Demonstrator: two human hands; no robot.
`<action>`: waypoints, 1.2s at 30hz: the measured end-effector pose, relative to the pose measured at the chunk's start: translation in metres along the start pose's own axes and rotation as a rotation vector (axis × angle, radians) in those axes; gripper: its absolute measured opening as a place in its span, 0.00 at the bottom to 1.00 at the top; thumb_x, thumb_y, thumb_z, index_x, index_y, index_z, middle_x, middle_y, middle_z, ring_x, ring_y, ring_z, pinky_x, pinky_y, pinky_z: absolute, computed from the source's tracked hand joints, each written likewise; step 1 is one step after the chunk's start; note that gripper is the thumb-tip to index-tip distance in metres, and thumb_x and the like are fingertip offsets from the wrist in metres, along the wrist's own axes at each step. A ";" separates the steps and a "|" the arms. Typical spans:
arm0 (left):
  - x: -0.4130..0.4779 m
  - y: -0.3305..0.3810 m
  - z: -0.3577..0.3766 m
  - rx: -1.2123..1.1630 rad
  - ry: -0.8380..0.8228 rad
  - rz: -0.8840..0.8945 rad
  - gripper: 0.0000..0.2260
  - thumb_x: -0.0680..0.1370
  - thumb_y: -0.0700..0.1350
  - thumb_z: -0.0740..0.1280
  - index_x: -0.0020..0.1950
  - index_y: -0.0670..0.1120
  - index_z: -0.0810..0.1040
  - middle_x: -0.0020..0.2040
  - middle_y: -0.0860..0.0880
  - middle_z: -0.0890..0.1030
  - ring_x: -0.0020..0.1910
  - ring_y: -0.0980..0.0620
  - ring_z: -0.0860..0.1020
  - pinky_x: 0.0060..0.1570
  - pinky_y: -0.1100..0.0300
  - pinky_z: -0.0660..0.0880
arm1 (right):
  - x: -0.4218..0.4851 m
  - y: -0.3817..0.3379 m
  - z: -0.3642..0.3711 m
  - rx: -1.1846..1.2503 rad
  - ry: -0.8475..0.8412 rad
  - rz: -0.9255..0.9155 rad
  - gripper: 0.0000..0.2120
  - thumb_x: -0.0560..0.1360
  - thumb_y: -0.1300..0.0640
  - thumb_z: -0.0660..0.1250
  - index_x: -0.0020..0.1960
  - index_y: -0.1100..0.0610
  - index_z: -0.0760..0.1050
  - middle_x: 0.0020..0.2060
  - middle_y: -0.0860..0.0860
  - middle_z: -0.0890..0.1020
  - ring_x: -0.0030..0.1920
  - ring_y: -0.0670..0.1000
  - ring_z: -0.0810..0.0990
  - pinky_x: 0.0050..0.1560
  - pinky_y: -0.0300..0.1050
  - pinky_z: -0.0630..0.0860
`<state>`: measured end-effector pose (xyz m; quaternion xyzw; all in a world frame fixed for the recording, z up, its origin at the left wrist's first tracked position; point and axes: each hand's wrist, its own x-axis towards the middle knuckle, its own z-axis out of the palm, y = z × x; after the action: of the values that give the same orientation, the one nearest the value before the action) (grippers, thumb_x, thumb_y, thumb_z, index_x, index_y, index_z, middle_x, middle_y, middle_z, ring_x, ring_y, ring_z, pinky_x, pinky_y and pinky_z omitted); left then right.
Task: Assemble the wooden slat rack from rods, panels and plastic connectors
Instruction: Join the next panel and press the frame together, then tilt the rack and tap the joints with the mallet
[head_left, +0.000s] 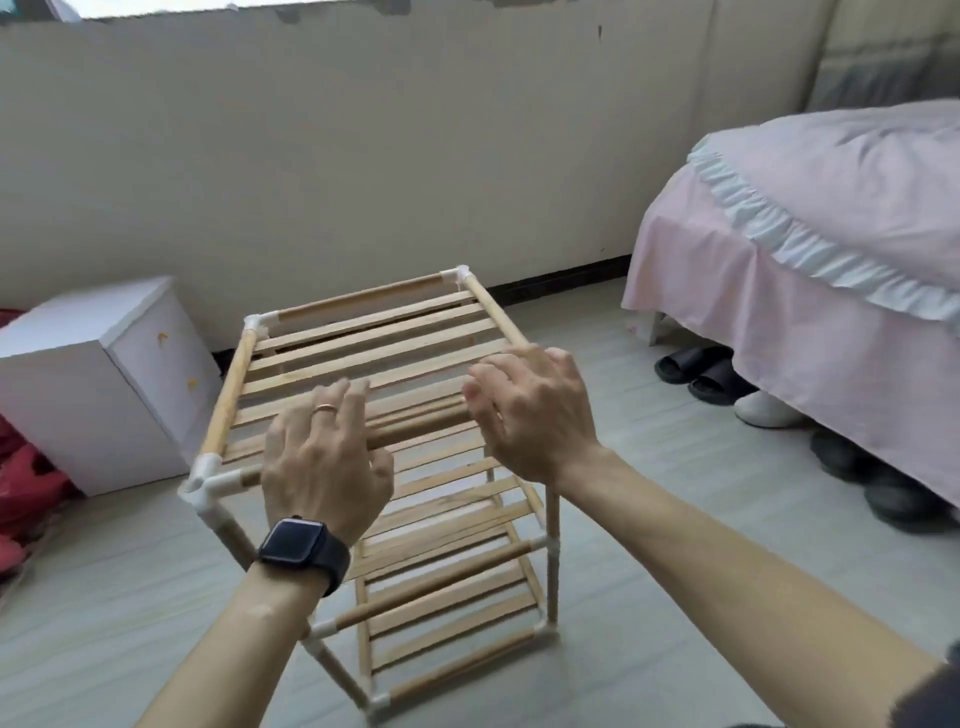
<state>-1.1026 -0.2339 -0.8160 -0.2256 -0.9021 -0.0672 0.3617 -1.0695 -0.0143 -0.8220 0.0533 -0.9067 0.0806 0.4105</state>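
Room: pale wall (363, 156) at the back, grey floor (649, 467) below it.
Right side: bed (805, 260) under a pink cover with a pale frill; dark slippers (696, 369) and a white shoe (763, 410) sit at its foot.
Left side: white cabinet (93, 384) on the floor near the wall, red items (26, 483) beside it at the frame edge (too blurred to name).
Rack (374, 332): stands upright on the floor in the middle of the room, between the cabinet and the bed and apart from both; three slatted tiers are stacked one over the other.
Connectors (205, 480): white plastic, joining the rods at the corners that show.
Front rod (421, 423): runs along the near edge of the top tier, showing between the two hands.
Left hand (322, 462): palm down over the left part of the front rod, which passes beneath it; its fingers (343, 400) are fairly straight and spread out over the top slats, and the thumb lies on the near side of the rod.
Left wrist: dark watch (301, 551); a ring (326, 408) on one finger.
Right hand (535, 415): over the near right corner of the top tier, at the right end of the front rod; its fingers (488, 379) are loosely bent and close round nothing that shows. Whether the tips touch the wood cannot be told.
Near right corner: hidden by the right hand.
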 end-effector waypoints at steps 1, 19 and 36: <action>-0.007 0.008 0.005 -0.009 0.024 0.062 0.33 0.67 0.44 0.73 0.72 0.44 0.70 0.69 0.40 0.75 0.67 0.38 0.72 0.65 0.37 0.66 | -0.011 0.003 0.004 0.013 0.018 -0.017 0.19 0.84 0.47 0.55 0.61 0.54 0.80 0.62 0.52 0.81 0.66 0.55 0.76 0.64 0.54 0.67; -0.203 0.232 0.219 -0.422 -1.241 0.229 0.29 0.79 0.60 0.57 0.79 0.56 0.57 0.79 0.50 0.62 0.75 0.48 0.63 0.72 0.52 0.64 | -0.448 0.170 -0.009 -0.181 -0.744 1.501 0.34 0.79 0.50 0.63 0.80 0.57 0.55 0.81 0.59 0.53 0.80 0.61 0.52 0.76 0.54 0.58; -0.278 0.208 0.280 -0.171 -1.705 0.143 0.27 0.83 0.56 0.53 0.81 0.55 0.52 0.82 0.49 0.48 0.79 0.44 0.54 0.75 0.44 0.55 | -0.514 0.185 0.013 -0.111 -1.063 1.712 0.22 0.80 0.58 0.59 0.73 0.57 0.62 0.63 0.63 0.72 0.60 0.64 0.78 0.60 0.49 0.73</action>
<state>-1.0049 -0.0692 -1.2183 -0.2817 -0.8411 0.0802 -0.4546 -0.7718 0.1804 -1.2362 -0.6059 -0.7078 0.2716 -0.2411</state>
